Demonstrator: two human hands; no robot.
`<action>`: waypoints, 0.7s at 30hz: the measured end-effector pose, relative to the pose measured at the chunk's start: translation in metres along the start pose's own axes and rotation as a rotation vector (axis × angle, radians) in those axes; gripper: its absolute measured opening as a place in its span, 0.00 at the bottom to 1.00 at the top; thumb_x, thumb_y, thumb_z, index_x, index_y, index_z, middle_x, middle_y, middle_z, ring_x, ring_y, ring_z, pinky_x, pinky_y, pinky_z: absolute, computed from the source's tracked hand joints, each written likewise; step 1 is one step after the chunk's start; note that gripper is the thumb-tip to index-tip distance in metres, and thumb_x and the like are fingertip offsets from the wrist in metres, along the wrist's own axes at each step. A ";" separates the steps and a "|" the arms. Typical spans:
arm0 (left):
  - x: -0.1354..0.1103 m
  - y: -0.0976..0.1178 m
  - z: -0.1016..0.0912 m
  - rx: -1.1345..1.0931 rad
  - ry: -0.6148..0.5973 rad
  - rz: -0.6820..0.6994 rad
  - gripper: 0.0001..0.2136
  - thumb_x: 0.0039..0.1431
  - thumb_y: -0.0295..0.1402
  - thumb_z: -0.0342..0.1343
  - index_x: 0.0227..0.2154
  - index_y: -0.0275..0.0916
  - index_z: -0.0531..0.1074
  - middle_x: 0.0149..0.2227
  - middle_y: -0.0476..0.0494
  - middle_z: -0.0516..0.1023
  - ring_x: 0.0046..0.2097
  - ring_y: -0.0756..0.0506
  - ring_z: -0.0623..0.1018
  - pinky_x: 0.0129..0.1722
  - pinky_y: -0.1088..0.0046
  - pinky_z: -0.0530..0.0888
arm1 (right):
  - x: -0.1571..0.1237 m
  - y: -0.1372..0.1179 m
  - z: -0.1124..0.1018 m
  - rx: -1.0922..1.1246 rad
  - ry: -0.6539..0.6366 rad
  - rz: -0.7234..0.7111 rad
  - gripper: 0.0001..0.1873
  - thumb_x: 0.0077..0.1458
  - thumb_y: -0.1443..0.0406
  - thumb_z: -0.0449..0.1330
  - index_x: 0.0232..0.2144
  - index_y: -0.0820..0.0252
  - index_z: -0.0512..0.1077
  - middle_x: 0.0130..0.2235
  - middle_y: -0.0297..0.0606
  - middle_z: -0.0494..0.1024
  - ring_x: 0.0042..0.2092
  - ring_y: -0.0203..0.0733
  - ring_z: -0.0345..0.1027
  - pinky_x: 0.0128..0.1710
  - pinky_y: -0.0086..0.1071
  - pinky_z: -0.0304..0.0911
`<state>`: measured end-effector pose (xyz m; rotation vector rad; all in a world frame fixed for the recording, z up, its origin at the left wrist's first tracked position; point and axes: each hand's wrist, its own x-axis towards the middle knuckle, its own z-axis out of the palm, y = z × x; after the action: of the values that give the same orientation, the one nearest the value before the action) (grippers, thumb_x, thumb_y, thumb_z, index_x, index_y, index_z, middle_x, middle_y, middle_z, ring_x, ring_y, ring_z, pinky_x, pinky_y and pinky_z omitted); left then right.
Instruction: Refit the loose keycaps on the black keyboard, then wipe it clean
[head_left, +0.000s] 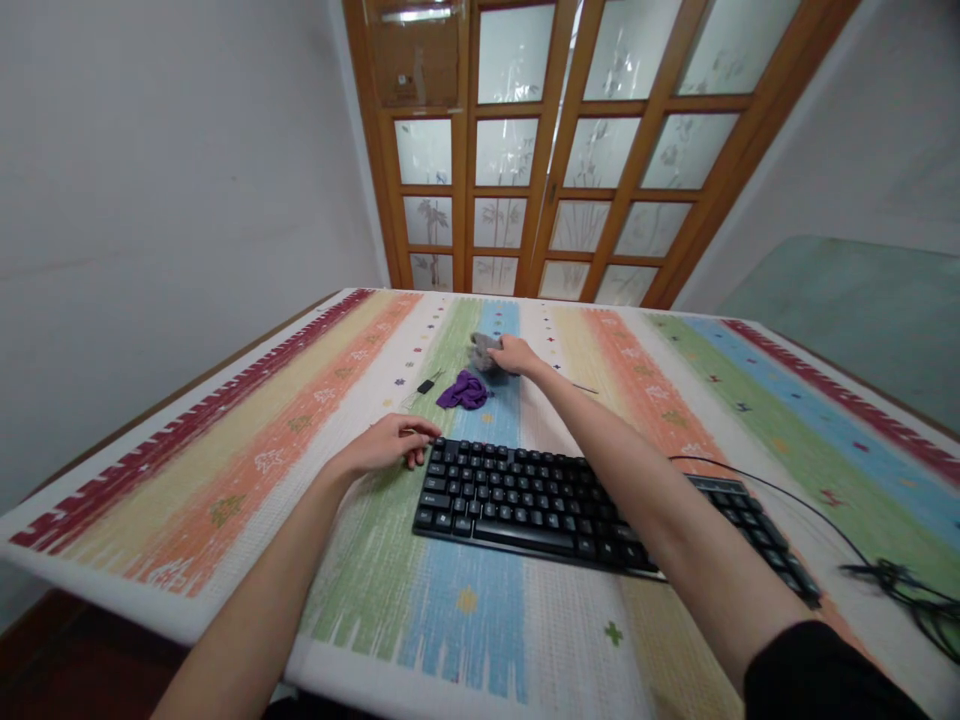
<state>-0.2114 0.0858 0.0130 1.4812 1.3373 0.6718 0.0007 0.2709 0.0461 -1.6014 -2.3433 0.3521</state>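
Note:
In the head view my right hand (516, 354) reaches far across the table, its fingers closed on a fuzzy grey cloth (486, 352). Just in front of that cloth lies a crumpled purple cloth (465, 391). My left hand (394, 441) rests at the upper left corner of a black keyboard (510, 495). Its fingers are loosely bent and apart, with the fingertips at or against the corner. My right forearm passes over the keyboard and hides part of its right side. A small black rectangular object (426, 386) lies left of the purple cloth.
A striped, multicoloured cloth (300, 470) covers the table. The keyboard's black cable (795, 490) runs right to a coiled bundle (892, 578). Beyond stand wood-framed glass doors (536, 190). A pale green panel (855, 300) is at the right, and a thin dark stick-like item (584, 388) lies beyond my forearm.

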 end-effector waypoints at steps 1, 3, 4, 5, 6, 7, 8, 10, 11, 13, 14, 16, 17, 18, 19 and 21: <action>0.000 0.000 0.000 -0.015 -0.005 -0.005 0.13 0.54 0.35 0.57 0.40 0.33 0.75 0.21 0.51 0.75 0.24 0.49 0.75 0.28 0.73 0.73 | -0.002 -0.001 -0.006 0.020 0.014 -0.021 0.18 0.63 0.60 0.55 0.48 0.68 0.71 0.48 0.54 0.77 0.49 0.50 0.71 0.45 0.35 0.62; 0.000 0.000 0.001 -0.027 -0.008 -0.011 0.13 0.54 0.35 0.57 0.40 0.33 0.74 0.21 0.51 0.75 0.24 0.49 0.75 0.29 0.72 0.73 | -0.010 -0.007 -0.017 0.065 0.030 -0.088 0.17 0.65 0.60 0.51 0.48 0.67 0.70 0.48 0.51 0.77 0.48 0.47 0.71 0.43 0.33 0.62; 0.000 0.001 0.001 -0.026 -0.007 -0.014 0.13 0.54 0.35 0.58 0.40 0.34 0.74 0.21 0.52 0.75 0.24 0.49 0.75 0.29 0.72 0.74 | -0.015 -0.012 -0.021 0.087 0.029 -0.127 0.17 0.66 0.59 0.50 0.47 0.66 0.70 0.47 0.49 0.78 0.46 0.45 0.71 0.42 0.32 0.62; -0.001 0.001 0.001 -0.021 -0.008 -0.017 0.13 0.54 0.35 0.58 0.40 0.34 0.74 0.21 0.52 0.75 0.24 0.50 0.75 0.29 0.72 0.73 | -0.021 -0.017 -0.024 0.107 0.023 -0.168 0.16 0.66 0.59 0.51 0.45 0.65 0.70 0.46 0.46 0.78 0.45 0.43 0.71 0.41 0.30 0.61; -0.002 0.002 0.001 -0.013 -0.011 -0.020 0.14 0.54 0.36 0.58 0.41 0.34 0.74 0.21 0.52 0.75 0.24 0.50 0.75 0.29 0.72 0.73 | -0.029 -0.024 -0.025 0.125 0.009 -0.214 0.15 0.65 0.58 0.52 0.42 0.64 0.71 0.44 0.43 0.78 0.43 0.41 0.70 0.40 0.29 0.61; -0.003 0.002 0.001 -0.001 -0.018 -0.021 0.14 0.53 0.36 0.59 0.42 0.34 0.74 0.21 0.53 0.75 0.24 0.50 0.75 0.28 0.73 0.73 | -0.038 -0.030 -0.025 0.137 -0.011 -0.260 0.14 0.64 0.58 0.55 0.40 0.64 0.72 0.42 0.41 0.79 0.42 0.40 0.70 0.39 0.28 0.60; -0.004 0.002 0.001 0.010 -0.026 -0.019 0.15 0.52 0.35 0.59 0.42 0.34 0.74 0.22 0.53 0.75 0.24 0.50 0.75 0.28 0.73 0.72 | -0.047 -0.037 -0.023 0.144 -0.040 -0.311 0.13 0.62 0.57 0.57 0.37 0.63 0.72 0.39 0.39 0.78 0.40 0.39 0.70 0.38 0.27 0.59; -0.004 0.001 0.001 0.029 -0.038 -0.014 0.14 0.50 0.34 0.60 0.39 0.35 0.74 0.23 0.53 0.74 0.23 0.50 0.74 0.26 0.74 0.72 | -0.066 -0.048 -0.014 0.132 -0.147 -0.461 0.14 0.60 0.57 0.60 0.34 0.65 0.73 0.35 0.38 0.77 0.36 0.38 0.68 0.34 0.27 0.56; -0.004 0.000 0.001 0.034 -0.038 -0.012 0.12 0.49 0.33 0.59 0.37 0.35 0.74 0.23 0.53 0.74 0.22 0.50 0.74 0.25 0.74 0.71 | -0.074 -0.053 -0.007 0.105 -0.209 -0.523 0.14 0.60 0.57 0.60 0.33 0.65 0.73 0.34 0.38 0.77 0.35 0.37 0.67 0.33 0.27 0.55; -0.004 -0.002 0.002 0.038 -0.034 -0.011 0.10 0.46 0.32 0.59 0.33 0.36 0.73 0.23 0.53 0.74 0.21 0.50 0.73 0.24 0.74 0.71 | -0.086 -0.059 0.006 0.035 -0.333 -0.608 0.17 0.59 0.55 0.61 0.31 0.65 0.74 0.32 0.38 0.76 0.32 0.37 0.65 0.32 0.28 0.53; -0.003 -0.003 0.002 0.040 -0.034 -0.011 0.09 0.45 0.31 0.59 0.33 0.36 0.72 0.22 0.53 0.74 0.21 0.50 0.73 0.23 0.74 0.71 | -0.090 -0.061 0.012 0.007 -0.370 -0.614 0.18 0.58 0.53 0.62 0.31 0.65 0.74 0.32 0.38 0.76 0.32 0.37 0.65 0.31 0.28 0.53; -0.003 -0.005 0.002 0.053 -0.037 -0.019 0.10 0.45 0.32 0.58 0.32 0.37 0.71 0.20 0.54 0.72 0.20 0.50 0.72 0.22 0.74 0.70 | -0.092 -0.062 0.020 -0.038 -0.418 -0.598 0.21 0.57 0.51 0.63 0.32 0.65 0.75 0.32 0.40 0.77 0.32 0.38 0.65 0.30 0.29 0.52; -0.002 -0.005 0.001 0.060 -0.037 -0.026 0.10 0.45 0.32 0.58 0.32 0.37 0.71 0.19 0.55 0.71 0.20 0.50 0.72 0.22 0.74 0.70 | -0.092 -0.062 0.023 -0.055 -0.428 -0.586 0.21 0.57 0.50 0.63 0.32 0.66 0.75 0.33 0.41 0.77 0.32 0.38 0.65 0.30 0.29 0.52; -0.002 -0.006 0.001 0.066 -0.035 -0.036 0.10 0.44 0.33 0.58 0.32 0.37 0.71 0.19 0.55 0.70 0.19 0.50 0.71 0.21 0.75 0.69 | -0.091 -0.062 0.024 -0.070 -0.436 -0.585 0.21 0.58 0.50 0.62 0.33 0.66 0.75 0.33 0.41 0.77 0.33 0.39 0.66 0.30 0.29 0.53; -0.002 -0.006 0.001 0.069 -0.032 -0.045 0.09 0.44 0.33 0.58 0.31 0.37 0.70 0.18 0.55 0.70 0.19 0.50 0.71 0.21 0.75 0.69 | -0.089 -0.062 0.024 -0.085 -0.447 -0.598 0.21 0.59 0.51 0.61 0.33 0.66 0.75 0.34 0.42 0.78 0.33 0.39 0.66 0.31 0.29 0.53; -0.002 -0.007 0.001 0.069 -0.028 -0.053 0.09 0.44 0.33 0.58 0.29 0.37 0.70 0.18 0.55 0.69 0.19 0.51 0.70 0.20 0.75 0.68 | -0.086 -0.062 0.023 -0.104 -0.454 -0.638 0.20 0.60 0.53 0.61 0.34 0.67 0.75 0.36 0.44 0.78 0.35 0.40 0.67 0.33 0.29 0.54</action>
<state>-0.2138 0.0830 0.0066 1.4988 1.3852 0.5739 -0.0310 0.1674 0.0389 -0.7731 -3.0896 0.4843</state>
